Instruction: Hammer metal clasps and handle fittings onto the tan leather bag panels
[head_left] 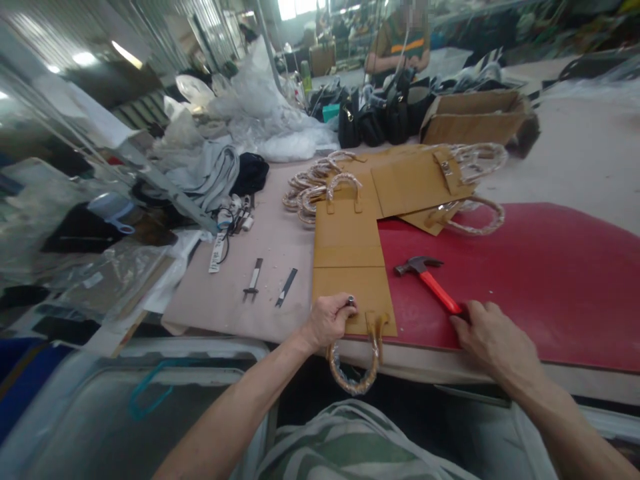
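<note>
Holding hammer [438, 291] in right grip [493, 339]; white label [217, 253], writing unclear.

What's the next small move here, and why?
Probably bring the hammer across to the small metal tool: the left hand holds that tool over the tan bag panel, and the right hand grips the hammer's handle, but its head is off to the side, over the red mat.
</note>
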`<state>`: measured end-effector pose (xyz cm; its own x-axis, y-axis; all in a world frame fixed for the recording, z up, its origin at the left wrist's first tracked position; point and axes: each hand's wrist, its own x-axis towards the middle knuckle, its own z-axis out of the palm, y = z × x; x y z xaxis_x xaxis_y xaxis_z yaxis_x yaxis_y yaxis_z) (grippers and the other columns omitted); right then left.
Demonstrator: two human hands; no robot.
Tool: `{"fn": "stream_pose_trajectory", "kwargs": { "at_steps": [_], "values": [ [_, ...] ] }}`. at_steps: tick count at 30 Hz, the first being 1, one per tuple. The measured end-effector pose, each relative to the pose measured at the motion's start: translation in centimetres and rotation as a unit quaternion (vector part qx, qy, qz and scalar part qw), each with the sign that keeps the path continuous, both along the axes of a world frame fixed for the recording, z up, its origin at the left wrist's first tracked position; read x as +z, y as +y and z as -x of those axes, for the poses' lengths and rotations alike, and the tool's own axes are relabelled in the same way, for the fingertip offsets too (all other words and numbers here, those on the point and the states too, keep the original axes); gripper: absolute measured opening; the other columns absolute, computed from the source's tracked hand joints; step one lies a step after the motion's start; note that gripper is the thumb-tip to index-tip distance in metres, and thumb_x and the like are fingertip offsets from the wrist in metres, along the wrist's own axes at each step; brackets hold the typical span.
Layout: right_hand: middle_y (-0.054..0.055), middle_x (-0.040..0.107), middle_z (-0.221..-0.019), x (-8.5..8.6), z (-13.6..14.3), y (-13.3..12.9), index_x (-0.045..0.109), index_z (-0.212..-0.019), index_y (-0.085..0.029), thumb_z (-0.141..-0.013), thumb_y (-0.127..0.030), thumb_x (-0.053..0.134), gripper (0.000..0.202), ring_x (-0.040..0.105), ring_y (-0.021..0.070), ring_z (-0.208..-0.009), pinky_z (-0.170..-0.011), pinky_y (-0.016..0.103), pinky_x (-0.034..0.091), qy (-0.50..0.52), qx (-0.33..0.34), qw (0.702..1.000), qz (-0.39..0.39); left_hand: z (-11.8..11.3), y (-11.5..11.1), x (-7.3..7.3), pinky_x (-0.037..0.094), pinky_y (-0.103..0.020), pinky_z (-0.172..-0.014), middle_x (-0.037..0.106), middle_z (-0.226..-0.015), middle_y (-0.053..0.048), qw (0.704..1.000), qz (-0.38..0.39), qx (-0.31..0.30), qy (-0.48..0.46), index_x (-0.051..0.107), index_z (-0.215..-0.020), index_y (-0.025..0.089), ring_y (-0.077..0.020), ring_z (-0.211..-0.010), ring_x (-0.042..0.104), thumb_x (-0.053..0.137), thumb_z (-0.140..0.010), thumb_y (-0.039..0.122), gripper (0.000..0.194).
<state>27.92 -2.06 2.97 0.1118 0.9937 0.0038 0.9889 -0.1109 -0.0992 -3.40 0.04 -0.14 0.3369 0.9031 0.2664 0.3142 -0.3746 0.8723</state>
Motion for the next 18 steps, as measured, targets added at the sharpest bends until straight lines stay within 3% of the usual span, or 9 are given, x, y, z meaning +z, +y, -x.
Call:
{"fn": "stream_pose_trajectory", "kwargs": {
  "at_steps": [2,3,6,8,10,12,14,15,18],
  "values": [
    [0.006,0.054,-0.071,0.3,-0.2,0.0,0.051,-0.077,-0.021,-0.086,-0.029,0.053,0.012,0.053,0.0213,-0.064,-0.057,0.033,0.038,0.137,-0.039,0.987,0.068,-0.1,0.0,-0.1,0.051,-0.023,-0.070,0.071,-0.079,-0.004,1.000,-0.005,-0.002,0.003,0.065,-0.082,0.018,-0.0146,-0.073,0.067,0.053,-0.092,0.017,0.015],
    [0.003,0.051,-0.067,0.4,0.0,0.0,0.048,-0.074,-0.022,-0.083,-0.029,0.055,0.013,0.049,0.0185,-0.059,-0.055,0.031,0.037,0.245,-0.063,0.961,0.107,-0.1,0.0,-0.1,0.050,-0.023,-0.070,0.071,-0.078,-0.004,1.000,-0.007,-0.004,0.004,0.065,-0.082,0.018,-0.0146,-0.072,0.067,0.053,-0.091,0.017,0.015],
    [-0.002,0.046,-0.063,1.3,1.6,-0.2,0.048,-0.075,-0.023,-0.076,-0.035,0.058,0.016,0.040,0.0121,-0.049,-0.047,0.027,0.036,0.508,-0.112,0.825,0.220,-0.1,0.0,-0.2,0.050,-0.023,-0.070,0.070,-0.077,-0.004,1.000,-0.011,-0.010,0.008,0.063,-0.081,0.018,-0.0149,-0.072,0.066,0.053,-0.090,0.017,0.014],
    [-0.004,0.043,-0.062,2.5,3.0,-0.6,0.046,-0.074,-0.023,-0.076,-0.042,0.058,0.023,0.034,0.0091,-0.044,-0.042,0.024,0.031,0.575,-0.129,0.773,0.235,-0.1,0.0,-0.3,0.049,-0.024,-0.070,0.069,-0.077,-0.003,1.000,-0.012,-0.012,0.012,0.063,-0.080,0.018,-0.0150,-0.072,0.065,0.053,-0.090,0.017,0.014],
    [-0.006,0.039,-0.058,4.3,4.3,-1.2,0.043,-0.071,-0.024,-0.082,-0.052,0.056,0.033,0.028,0.0078,-0.040,-0.037,0.022,0.025,0.580,-0.132,0.779,0.198,-0.1,0.1,-0.4,0.049,-0.024,-0.069,0.069,-0.076,-0.003,1.000,-0.013,-0.013,0.012,0.063,-0.080,0.018,-0.0151,-0.071,0.065,0.053,-0.090,0.017,0.014],
    [-0.005,0.042,-0.056,6.4,5.6,-2.1,0.044,-0.072,-0.025,-0.088,-0.062,0.050,0.041,0.033,0.0092,-0.040,-0.037,0.022,0.026,0.527,-0.083,0.839,0.102,0.0,0.1,-0.5,0.049,-0.024,-0.070,0.069,-0.076,-0.003,1.000,-0.019,-0.016,0.012,0.064,-0.081,0.018,-0.0149,-0.071,0.065,0.053,-0.090,0.016,0.014],
    [-0.004,0.046,-0.055,8.0,6.6,-2.9,0.046,-0.073,-0.025,-0.092,-0.062,0.046,0.042,0.041,0.0115,-0.043,-0.040,0.023,0.030,0.418,0.016,0.908,-0.033,0.0,0.1,-0.6,0.049,-0.024,-0.069,0.069,-0.076,-0.003,0.999,-0.024,-0.016,0.013,0.063,-0.081,0.018,-0.0146,-0.071,0.065,0.053,-0.090,0.016,0.014],
    [-0.004,0.047,-0.053,8.5,7.0,-3.3,0.047,-0.073,-0.025,-0.095,-0.060,0.045,0.041,0.043,0.0121,-0.042,-0.042,0.024,0.030,0.358,0.074,0.926,-0.091,0.0,0.1,-0.6,0.048,-0.024,-0.070,0.069,-0.076,-0.003,0.999,-0.026,-0.016,0.015,0.063,-0.080,0.019,-0.0146,-0.071,0.065,0.053,-0.090,0.016,0.014],
    [-0.005,0.044,-0.046,8.9,7.2,-4.2,0.046,-0.072,-0.025,-0.101,-0.048,0.038,0.038,0.040,0.0127,-0.035,-0.042,0.028,0.023,0.191,0.223,0.942,-0.163,0.1,0.1,-0.9,0.049,-0.024,-0.069,0.069,-0.076,-0.003,1.000,-0.021,-0.009,0.013,0.064,-0.083,0.019,-0.0149,-0.072,0.065,0.053,-0.090,0.016,0.014]
  ]
}}
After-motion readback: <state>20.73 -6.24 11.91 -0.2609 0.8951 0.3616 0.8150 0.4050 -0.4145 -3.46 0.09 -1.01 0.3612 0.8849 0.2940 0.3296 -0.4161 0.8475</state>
